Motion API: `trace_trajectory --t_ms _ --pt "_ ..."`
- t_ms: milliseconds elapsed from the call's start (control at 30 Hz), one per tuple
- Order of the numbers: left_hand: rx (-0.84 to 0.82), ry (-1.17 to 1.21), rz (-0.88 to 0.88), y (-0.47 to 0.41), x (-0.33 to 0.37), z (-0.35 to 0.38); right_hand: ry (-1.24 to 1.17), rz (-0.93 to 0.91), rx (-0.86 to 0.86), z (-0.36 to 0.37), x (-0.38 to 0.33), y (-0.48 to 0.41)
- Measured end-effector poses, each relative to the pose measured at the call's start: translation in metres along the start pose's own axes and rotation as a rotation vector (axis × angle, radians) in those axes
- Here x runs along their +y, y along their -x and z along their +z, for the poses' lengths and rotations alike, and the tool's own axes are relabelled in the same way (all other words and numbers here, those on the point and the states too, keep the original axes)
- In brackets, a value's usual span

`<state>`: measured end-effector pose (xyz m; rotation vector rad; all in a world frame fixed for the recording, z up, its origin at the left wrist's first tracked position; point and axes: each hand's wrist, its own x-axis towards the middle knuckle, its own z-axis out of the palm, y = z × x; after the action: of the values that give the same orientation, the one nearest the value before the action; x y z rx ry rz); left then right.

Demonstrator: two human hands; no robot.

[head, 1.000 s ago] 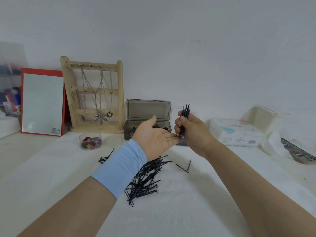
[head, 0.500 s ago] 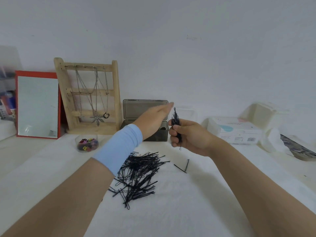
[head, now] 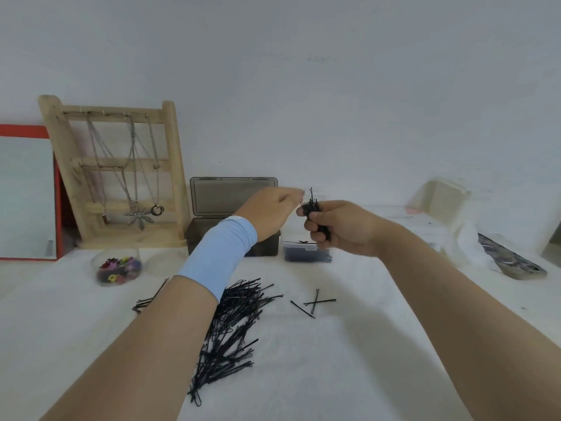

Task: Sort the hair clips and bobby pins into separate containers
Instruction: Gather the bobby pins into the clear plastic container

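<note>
gripping an upright bobby pin bundle, the right hand is curling its fingers round it; the left hand is hovering just beside them, grasp unclear.

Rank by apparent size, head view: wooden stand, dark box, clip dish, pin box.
1. wooden stand
2. dark box
3. clip dish and pin box: look alike, and the right hand hides part of the pin box, so unranked.
</note>
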<state>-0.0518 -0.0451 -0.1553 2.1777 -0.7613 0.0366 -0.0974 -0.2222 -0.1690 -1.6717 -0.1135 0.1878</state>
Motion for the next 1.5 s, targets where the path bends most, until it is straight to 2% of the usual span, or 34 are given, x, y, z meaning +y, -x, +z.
trace_trajectory --t_ms 67,133,233,300,433,500,600,733,767,933,1000,1067,1133,1233,1300,1367,1433,1500 --pt "0.043 0.035 0.010 -0.005 -0.009 0.000 0.251 0.012 0.080 -0.008 -0.008 -0.011" --pt "0.079 0.001 0.004 -0.008 -0.018 0.002 0.628 0.042 0.148 -0.011 -0.015 -0.023" --pt "0.074 -0.088 0.005 -0.009 -0.029 0.007 1.152 0.088 0.077 -0.007 -0.016 -0.038" --pt "-0.023 -0.199 -0.004 -0.008 -0.033 0.008 1.274 0.109 0.011 -0.003 -0.011 -0.043" --pt "-0.363 -0.510 -0.104 -0.007 -0.034 0.013 1.326 0.041 -0.023 -0.009 0.001 -0.049" --pt "-0.438 -0.643 -0.100 -0.005 -0.031 0.020 1.283 0.017 -0.001 -0.016 0.002 -0.047" --pt "-0.399 -0.646 -0.078 -0.004 -0.025 0.023 1.089 -0.009 0.097 -0.029 -0.001 -0.039" --pt "-0.172 -0.556 -0.020 -0.006 -0.026 0.020 1.065 -0.034 0.150 -0.040 0.001 -0.028" --pt "-0.171 -0.562 -0.011 -0.005 -0.024 0.022 1.090 -0.027 0.144 -0.038 0.004 -0.027" --pt "-0.409 -0.751 -0.011 0.001 -0.019 0.039 1.319 -0.004 0.038 -0.024 0.019 -0.031" --pt "-0.385 -0.781 0.004 -0.003 -0.024 0.039 1.291 -0.016 0.081 -0.022 0.020 -0.030" --pt "-0.286 -0.769 0.037 -0.007 -0.030 0.039 1.251 -0.028 0.138 -0.020 0.019 -0.028" --pt "-0.241 -0.770 0.064 -0.008 -0.033 0.041 1.277 -0.013 0.102 -0.018 0.019 -0.026" --pt "-0.373 -0.792 0.007 -0.007 -0.030 0.041 1.261 0.004 0.088 -0.016 0.022 -0.026" --pt "-0.405 -0.733 -0.038 -0.008 -0.026 0.036 1.257 -0.024 0.205 -0.020 0.023 -0.024" --pt "-0.368 -0.661 -0.022 -0.009 -0.022 0.031 1.218 -0.100 0.295 -0.020 0.020 -0.018" --pt "-0.277 -0.586 0.005 -0.007 -0.015 0.024 1.143 -0.169 0.272 -0.013 0.012 -0.006" --pt "-0.211 -0.543 0.041 -0.001 -0.008 0.018 1.091 -0.138 0.150 -0.001 0.001 0.010"
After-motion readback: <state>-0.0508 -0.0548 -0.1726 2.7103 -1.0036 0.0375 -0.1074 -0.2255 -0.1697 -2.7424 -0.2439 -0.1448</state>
